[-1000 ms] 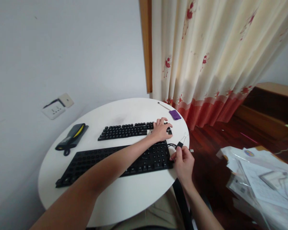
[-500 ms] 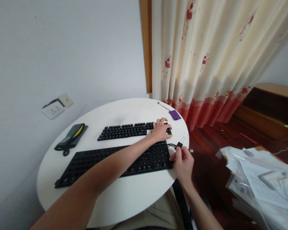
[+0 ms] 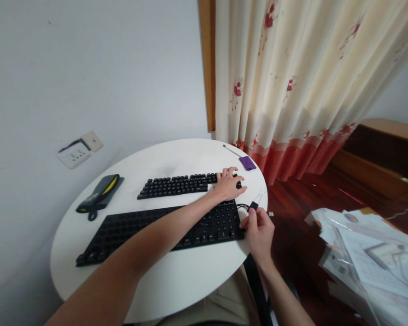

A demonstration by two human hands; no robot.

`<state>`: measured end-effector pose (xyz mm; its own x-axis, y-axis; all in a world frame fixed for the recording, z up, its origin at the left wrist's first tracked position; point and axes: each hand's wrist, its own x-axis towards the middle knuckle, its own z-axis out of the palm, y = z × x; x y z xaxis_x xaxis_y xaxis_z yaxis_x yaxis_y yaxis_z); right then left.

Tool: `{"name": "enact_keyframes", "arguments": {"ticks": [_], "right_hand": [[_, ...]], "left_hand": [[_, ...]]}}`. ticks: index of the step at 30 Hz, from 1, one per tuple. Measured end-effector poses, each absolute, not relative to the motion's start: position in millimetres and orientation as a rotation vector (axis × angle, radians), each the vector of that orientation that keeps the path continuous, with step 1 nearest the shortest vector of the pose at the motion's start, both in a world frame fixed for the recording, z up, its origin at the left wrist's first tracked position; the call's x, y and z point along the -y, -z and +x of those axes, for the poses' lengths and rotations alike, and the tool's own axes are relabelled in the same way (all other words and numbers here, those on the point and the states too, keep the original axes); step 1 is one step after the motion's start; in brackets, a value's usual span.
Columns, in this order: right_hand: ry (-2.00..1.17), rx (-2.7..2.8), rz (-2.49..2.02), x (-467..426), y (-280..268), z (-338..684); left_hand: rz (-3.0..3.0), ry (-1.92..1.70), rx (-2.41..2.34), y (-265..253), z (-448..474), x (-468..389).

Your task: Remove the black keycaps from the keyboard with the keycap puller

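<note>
My left hand point(image 3: 228, 184) lies over the right end of a block of loose-looking black keycaps point(image 3: 173, 185), fingers spread and touching the keys there. In a pinch, my right hand point(image 3: 259, 226) holds a wire keycap puller point(image 3: 254, 205) by its black handle, the wire loops pointing away from me. That hand is beside the right end of a long black keyboard point(image 3: 129, 222). My left forearm crosses above the keyboard and hides part of it. A black cable point(image 3: 242, 206) with a USB plug point(image 3: 270, 213) lies by my right hand.
A round white table point(image 3: 177, 283) bears everything. At its left lies a dark pouch with a yellow stripe point(image 3: 104, 192); a small brush point(image 3: 231, 150) and a purple cloth point(image 3: 247, 163) are at the far right. Plastic-wrapped papers point(image 3: 360, 253) are right of the table.
My left thumb and fingers have spread slightly outward over the keycaps. My right hand and the keycap puller have stayed nearly still.
</note>
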<state>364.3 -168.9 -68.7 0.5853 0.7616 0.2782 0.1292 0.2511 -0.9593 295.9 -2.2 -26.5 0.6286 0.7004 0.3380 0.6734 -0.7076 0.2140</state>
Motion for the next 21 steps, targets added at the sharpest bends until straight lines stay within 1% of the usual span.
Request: {"name": "enact_keyframes", "arguments": {"ticks": [8,21], "right_hand": [[-0.510,0.884,-1.273,170,69,365],[-0.490,0.902,-1.294,168,66,363]], "left_hand": [[2.794,-0.570,-1.174,26,296,2],[2.828,-0.612,-1.182,12,287,-9]]}}
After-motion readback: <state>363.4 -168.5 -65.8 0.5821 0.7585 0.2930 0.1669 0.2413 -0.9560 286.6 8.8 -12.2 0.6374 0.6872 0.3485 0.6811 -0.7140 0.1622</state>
